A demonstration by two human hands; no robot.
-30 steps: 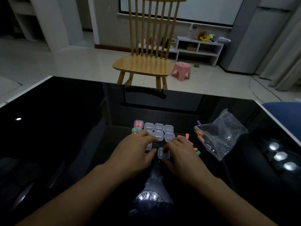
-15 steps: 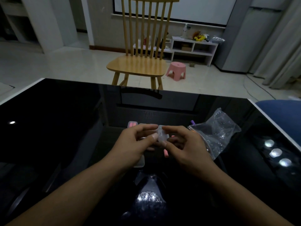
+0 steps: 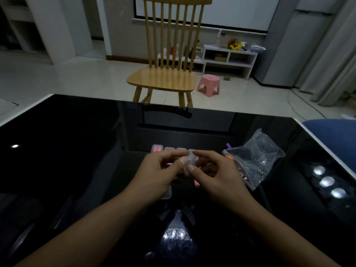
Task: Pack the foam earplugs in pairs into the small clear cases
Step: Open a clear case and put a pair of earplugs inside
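Note:
Both hands hold one small clear case [image 3: 190, 159] up above the glossy black table [image 3: 77, 151]. My left hand [image 3: 156, 176] pinches its left side and my right hand [image 3: 215, 174] pinches its right side, thumbs underneath. Whether the case is open or holds anything cannot be told. Behind the hands a row of clear cases [image 3: 174, 149] lies on the table; the leftmost case [image 3: 157, 149] holds two pink earplugs. Another clear case [image 3: 167, 193] peeks out under my left wrist. A pink earplug [image 3: 196, 183] lies below my right thumb. The hands hide the other cases and plugs.
A crumpled clear zip bag [image 3: 254, 160] with a few earplugs inside lies right of my right hand; a purple earplug [image 3: 228, 145] sits at its far corner. A wooden chair [image 3: 165, 78] stands beyond the table's far edge. A blue seat [image 3: 335, 135] is at the right.
A second ago both hands rested on the table at a case. They lifted that case off the table and now hold it in the air, hardly moving over the last half second.

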